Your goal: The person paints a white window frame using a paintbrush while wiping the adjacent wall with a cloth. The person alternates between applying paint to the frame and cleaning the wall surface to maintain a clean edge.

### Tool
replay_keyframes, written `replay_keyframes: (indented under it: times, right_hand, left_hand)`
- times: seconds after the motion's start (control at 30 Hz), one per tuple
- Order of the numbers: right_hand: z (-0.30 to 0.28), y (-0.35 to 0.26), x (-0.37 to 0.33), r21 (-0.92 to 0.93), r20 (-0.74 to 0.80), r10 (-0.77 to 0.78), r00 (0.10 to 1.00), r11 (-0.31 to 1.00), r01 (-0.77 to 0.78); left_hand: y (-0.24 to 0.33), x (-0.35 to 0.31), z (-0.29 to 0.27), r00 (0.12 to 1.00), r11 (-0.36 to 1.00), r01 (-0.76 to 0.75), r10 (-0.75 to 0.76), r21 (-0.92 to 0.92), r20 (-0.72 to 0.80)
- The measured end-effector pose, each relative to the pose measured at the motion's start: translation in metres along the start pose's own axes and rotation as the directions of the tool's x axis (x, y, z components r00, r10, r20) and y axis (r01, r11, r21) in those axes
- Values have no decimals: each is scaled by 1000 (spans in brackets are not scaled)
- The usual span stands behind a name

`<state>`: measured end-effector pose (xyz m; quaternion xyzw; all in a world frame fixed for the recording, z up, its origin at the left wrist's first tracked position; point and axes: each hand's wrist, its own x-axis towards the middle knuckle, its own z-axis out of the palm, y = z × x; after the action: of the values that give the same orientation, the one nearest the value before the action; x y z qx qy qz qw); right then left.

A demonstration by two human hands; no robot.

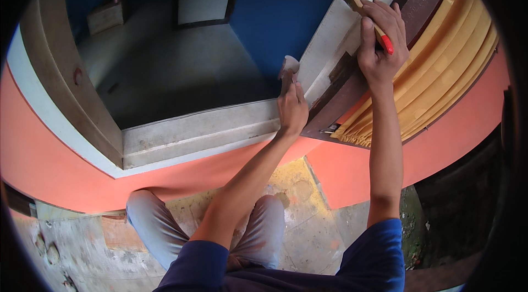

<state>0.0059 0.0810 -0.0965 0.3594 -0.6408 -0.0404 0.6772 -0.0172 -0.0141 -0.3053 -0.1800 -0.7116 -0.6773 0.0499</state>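
My right hand (pixel 383 50) is closed around the wooden handle of a paintbrush (pixel 357 3), up beside the right post of the door frame (pixel 335 28). The brush's yellowish bristles point up and left, and the handle's red end sticks out below my fingers. Lower and to the left, my left hand (pixel 293 109) is closed at the frame's inner corner. A small pale, rounded object (pixel 290 64) shows at its fingertips; its kind cannot be made out. Grey-white paint covers the post and the sill (pixel 203 132), while a dark brown strip (pixel 352 85) runs along the post's outer side.
A yellow curtain (pixel 434 66) hangs at the right, beside the dark frame. Below runs a salmon-coloured wall (pixel 181 173) above a stained floor (pixel 308 237). Beyond the opening lies a dim room with a blue wall (pixel 280 11) and a pale box (pixel 105 17).
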Motion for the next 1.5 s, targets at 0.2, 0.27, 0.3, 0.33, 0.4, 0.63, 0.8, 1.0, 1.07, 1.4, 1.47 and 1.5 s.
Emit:
replay_keyframes:
  times: [0.2, 0.27, 0.3, 0.33, 0.4, 0.63, 0.8, 1.0, 1.07, 1.4, 1.47, 1.5]
  right_hand:
    - [2, -1, 1, -19, -5, 6, 1000, 1000, -6]
    - [2, -4, 0, 1, 3, 17, 1000, 1000, -17]
    - [4, -3, 1, 7, 1, 19, 1000, 1000, -19]
    - [4, -4, 2, 13, -2, 21, 1000, 1000, -21]
    - [2, -4, 2, -8, 6, 20, 1000, 1000, -19]
    - [4, -2, 1, 14, -12, 12, 1000, 1000, -11]
    - [0, -3, 0, -23, 8, 18, 1000, 1000, -17]
    - [6, 0, 1, 30, -32, -3, 999, 1000, 4]
    - [4, -1, 1, 21, -27, 6, 1000, 1000, -5]
    - [2, 1, -2, 63, -119, 19, 993, 998, -11]
    - [5, 3, -5, 102, -168, 37, 985, 995, -20]
    - [3, 5, -5, 105, -184, 47, 982, 994, -28]
  left_hand:
    - [-25, -38, 39, 900, 942, -333, 308, -31, -310]
    - [-20, -6, 29, 881, 936, -350, 344, 42, -323]
    - [-21, 6, 26, 868, 926, -374, 371, 57, -329]
    - [-21, 11, 25, 854, 915, -397, 397, 72, -335]
    - [-30, -25, 34, 877, 924, -372, 380, 86, -295]
    - [-2, 24, 20, 854, 906, -422, 414, 47, -315]
    - [3, -44, 38, 872, 897, -440, 439, 47, -216]
    - [53, 31, 17, 804, 847, -529, 517, 42, -296]
    - [48, 19, 16, 786, 829, -558, 546, 47, -289]
    - [109, 48, 21, 725, 783, -622, 593, 37, -351]
    - [104, 41, 23, 729, 785, -616, 599, 65, -332]
    - [83, 27, 21, 748, 793, -604, 598, 77, -287]
